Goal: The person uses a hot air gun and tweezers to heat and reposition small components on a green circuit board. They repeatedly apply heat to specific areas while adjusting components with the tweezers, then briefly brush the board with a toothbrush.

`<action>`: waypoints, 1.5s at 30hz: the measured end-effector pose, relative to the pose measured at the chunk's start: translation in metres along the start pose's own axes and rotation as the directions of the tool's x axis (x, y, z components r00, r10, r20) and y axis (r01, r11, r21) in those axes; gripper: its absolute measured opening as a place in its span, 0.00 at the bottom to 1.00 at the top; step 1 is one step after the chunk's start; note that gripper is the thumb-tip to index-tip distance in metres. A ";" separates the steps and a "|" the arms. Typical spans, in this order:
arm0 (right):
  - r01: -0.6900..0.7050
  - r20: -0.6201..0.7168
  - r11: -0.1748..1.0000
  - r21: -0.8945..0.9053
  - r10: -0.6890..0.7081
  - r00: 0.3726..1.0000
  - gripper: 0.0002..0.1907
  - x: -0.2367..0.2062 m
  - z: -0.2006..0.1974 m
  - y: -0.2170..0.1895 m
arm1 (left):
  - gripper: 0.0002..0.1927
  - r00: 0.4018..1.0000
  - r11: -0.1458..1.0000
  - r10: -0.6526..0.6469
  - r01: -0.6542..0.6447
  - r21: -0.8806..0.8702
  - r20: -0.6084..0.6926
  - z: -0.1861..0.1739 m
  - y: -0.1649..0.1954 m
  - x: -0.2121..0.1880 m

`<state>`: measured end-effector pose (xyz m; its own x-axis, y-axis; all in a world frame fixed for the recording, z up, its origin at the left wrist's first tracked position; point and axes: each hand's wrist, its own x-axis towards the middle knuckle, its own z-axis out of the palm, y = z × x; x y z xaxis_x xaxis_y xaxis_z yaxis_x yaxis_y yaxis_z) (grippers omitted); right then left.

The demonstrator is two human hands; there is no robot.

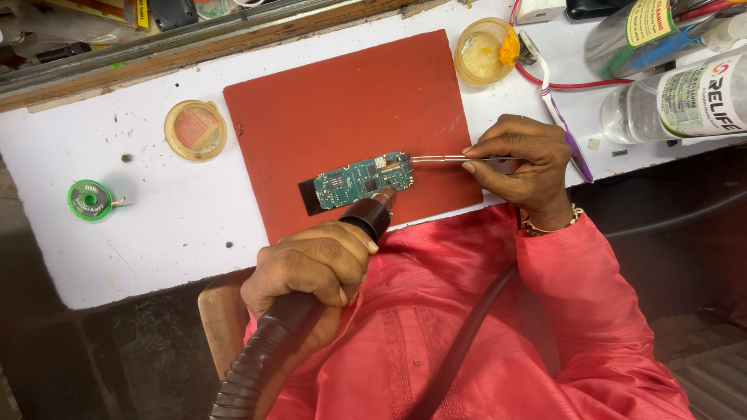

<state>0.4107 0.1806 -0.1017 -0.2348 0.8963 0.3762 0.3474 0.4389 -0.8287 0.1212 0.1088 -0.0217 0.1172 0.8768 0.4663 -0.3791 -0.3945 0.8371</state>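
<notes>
A small green circuit board [362, 180] lies on a red mat [342, 101] on the white bench. My left hand [311, 264] grips a black hot-air handpiece [366, 218] with a ribbed hose; its nozzle points at the board's lower right edge. My right hand [525, 167] pinches metal tweezers [440, 160], whose tips reach the right end of the board.
A green solder-wick spool [90, 200] and a round yellow tin [195, 130] lie left of the mat. An open flux pot [484, 50], a toothbrush [556, 109] and clear plastic bottles [677, 97] stand at the upper right. A black hose crosses my red sleeve.
</notes>
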 end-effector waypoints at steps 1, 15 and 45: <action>0.002 0.001 1.000 0.002 -0.002 1.000 0.07 0.000 0.000 0.000 | 0.14 1.000 1.000 0.009 -0.009 0.003 0.000 -0.001 0.000 0.000; 0.009 0.005 1.000 0.001 -0.009 1.000 0.07 0.000 0.000 0.000 | 0.12 1.000 1.000 0.003 -0.004 0.030 0.017 -0.002 0.001 0.000; 0.083 0.175 0.994 0.073 -0.094 0.980 0.10 0.005 0.002 0.000 | 0.13 1.000 0.999 0.021 -0.022 0.044 0.012 -0.005 0.002 0.000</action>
<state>0.4075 0.1849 -0.1004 -0.4215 0.8259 0.3744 0.2598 0.5056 -0.8227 0.1158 0.1096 -0.0213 0.1204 0.8649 0.4873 -0.3410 -0.4250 0.8385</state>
